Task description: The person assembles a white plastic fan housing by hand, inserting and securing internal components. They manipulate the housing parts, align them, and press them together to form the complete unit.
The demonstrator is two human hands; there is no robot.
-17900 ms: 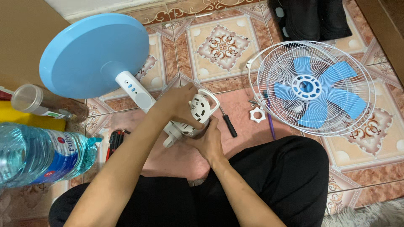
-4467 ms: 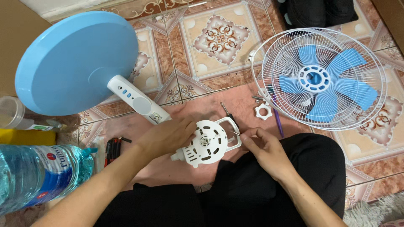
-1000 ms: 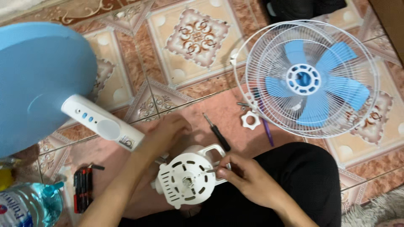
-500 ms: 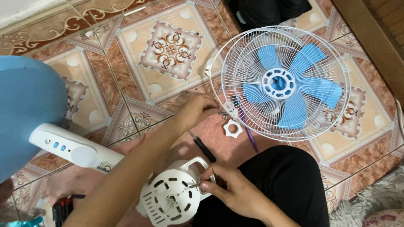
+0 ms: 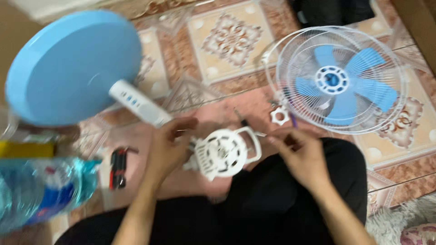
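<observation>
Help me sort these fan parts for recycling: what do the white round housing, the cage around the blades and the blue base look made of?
The white round housing by the left hand looks like moulded plastic: matte, with slotted vents. The cage seems to be thin wire, probably coated metal, white throughout. The blue base appears to be smooth plastic with a soft sheen. Blur leaves finer detail open.

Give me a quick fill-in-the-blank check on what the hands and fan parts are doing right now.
1. The left hand steadies the white round motor housing, whose vented face is coloured ____.
2. The fan blades inside the wire guard are coloured ____.
3. The white plastic nut lies on the ____.
4. The round fan base is coloured ____.

Missing words: white; blue; floor; blue
</observation>
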